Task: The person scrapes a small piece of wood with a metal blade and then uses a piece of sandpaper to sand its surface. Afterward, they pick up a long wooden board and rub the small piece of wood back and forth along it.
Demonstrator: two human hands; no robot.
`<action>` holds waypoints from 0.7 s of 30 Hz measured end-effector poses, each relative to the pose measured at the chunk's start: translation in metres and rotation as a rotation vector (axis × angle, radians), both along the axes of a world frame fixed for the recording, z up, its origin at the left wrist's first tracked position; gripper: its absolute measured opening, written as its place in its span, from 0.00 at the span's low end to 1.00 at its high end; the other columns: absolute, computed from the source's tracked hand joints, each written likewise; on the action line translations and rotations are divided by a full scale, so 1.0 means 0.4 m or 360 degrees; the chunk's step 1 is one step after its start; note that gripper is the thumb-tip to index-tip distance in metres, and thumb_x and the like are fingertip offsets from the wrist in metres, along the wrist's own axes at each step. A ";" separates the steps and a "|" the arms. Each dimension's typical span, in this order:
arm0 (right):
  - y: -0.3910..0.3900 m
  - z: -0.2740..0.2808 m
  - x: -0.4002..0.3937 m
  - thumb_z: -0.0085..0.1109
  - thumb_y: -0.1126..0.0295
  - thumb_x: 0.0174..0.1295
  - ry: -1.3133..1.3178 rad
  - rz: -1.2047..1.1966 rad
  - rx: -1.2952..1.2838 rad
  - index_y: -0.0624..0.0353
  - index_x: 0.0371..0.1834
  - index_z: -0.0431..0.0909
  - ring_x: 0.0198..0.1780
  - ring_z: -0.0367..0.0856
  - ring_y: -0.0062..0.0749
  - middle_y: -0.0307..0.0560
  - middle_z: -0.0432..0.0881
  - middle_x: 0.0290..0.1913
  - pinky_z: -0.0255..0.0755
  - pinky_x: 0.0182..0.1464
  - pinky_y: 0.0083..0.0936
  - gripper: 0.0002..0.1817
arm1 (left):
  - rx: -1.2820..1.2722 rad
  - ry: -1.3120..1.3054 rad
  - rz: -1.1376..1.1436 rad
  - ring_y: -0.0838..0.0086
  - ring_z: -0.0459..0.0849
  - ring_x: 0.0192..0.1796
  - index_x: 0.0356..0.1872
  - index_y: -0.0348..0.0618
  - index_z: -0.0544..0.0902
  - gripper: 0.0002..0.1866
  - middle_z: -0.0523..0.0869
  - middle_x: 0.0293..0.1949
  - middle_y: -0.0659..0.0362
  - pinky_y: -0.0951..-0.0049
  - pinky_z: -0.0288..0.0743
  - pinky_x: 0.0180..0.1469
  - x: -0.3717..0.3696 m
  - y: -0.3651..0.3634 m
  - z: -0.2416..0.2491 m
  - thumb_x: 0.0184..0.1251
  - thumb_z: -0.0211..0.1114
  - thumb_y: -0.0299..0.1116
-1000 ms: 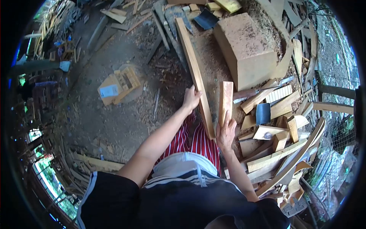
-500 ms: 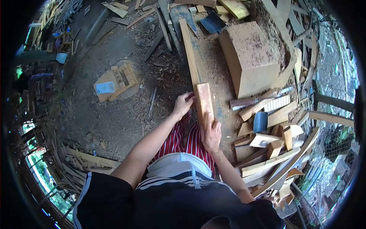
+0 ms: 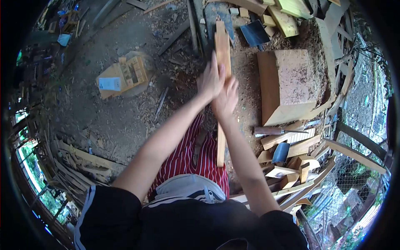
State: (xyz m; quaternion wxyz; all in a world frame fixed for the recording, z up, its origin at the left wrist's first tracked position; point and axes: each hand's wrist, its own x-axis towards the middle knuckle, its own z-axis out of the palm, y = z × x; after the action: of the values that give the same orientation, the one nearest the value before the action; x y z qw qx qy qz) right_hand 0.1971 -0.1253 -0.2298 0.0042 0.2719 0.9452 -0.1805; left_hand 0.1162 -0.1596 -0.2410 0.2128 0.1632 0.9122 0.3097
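Observation:
A long, narrow strip of wood (image 3: 221, 148) runs away from my lap, its near end over my striped trousers. On its far part lies a thicker wooden block (image 3: 223, 50), lined up with the strip. My left hand (image 3: 211, 81) is closed against the block's left side, fingers reaching along it, slightly blurred. Just behind and to the right, my right hand (image 3: 226, 99) grips the block's near end, fingers at its right side. Both hands touch each other and cover that near end.
A large squared wooden block (image 3: 291, 79) stands to the right, strewn with shavings. Nearer lie a chisel-like tool with a wooden handle (image 3: 268, 131), a dark curved piece (image 3: 281, 152) and several offcuts. A small wooden stool-like piece (image 3: 133, 71) rests on the dirt floor at left.
The wooden block has moved forward along the strip, away from my body. My left hand has come from beside the strip onto the block, and my right hand has moved forward with it.

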 end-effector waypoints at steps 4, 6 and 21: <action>0.096 -0.043 -0.196 0.52 0.65 0.60 -0.0005 0.0088 0.0182 0.56 0.64 0.66 0.57 0.70 0.44 0.54 0.69 0.54 0.78 0.47 0.34 0.27 | -0.0238 -0.0137 -0.0017 0.44 0.83 0.49 0.75 0.48 0.46 0.39 0.82 0.51 0.41 0.49 0.75 0.54 -0.233 0.104 0.010 0.70 0.47 0.54; 0.125 -0.040 -0.253 0.53 0.67 0.60 0.0124 0.0101 0.0201 0.55 0.62 0.68 0.57 0.69 0.49 0.57 0.68 0.55 0.78 0.47 0.36 0.25 | -0.0194 0.0046 -0.0139 0.44 0.82 0.52 0.75 0.43 0.40 0.43 0.81 0.49 0.35 0.50 0.74 0.56 -0.302 0.116 -0.025 0.71 0.46 0.58; -0.177 0.027 0.532 0.56 0.67 0.56 -0.0149 0.0320 -0.0282 0.48 0.69 0.61 0.50 0.70 0.63 0.70 0.63 0.58 0.78 0.38 0.45 0.34 | -0.0182 -0.0525 -0.0476 0.55 0.83 0.20 0.72 0.28 0.31 0.44 0.84 0.23 0.43 0.55 0.76 0.20 0.460 -0.290 0.042 0.73 0.48 0.45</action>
State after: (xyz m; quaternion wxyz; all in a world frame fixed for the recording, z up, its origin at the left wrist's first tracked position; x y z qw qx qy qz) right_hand 0.4101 -0.1961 -0.2188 0.0905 0.1824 0.9469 -0.2489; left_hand 0.3002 -0.2754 -0.2241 0.4114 0.2317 0.8468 0.2451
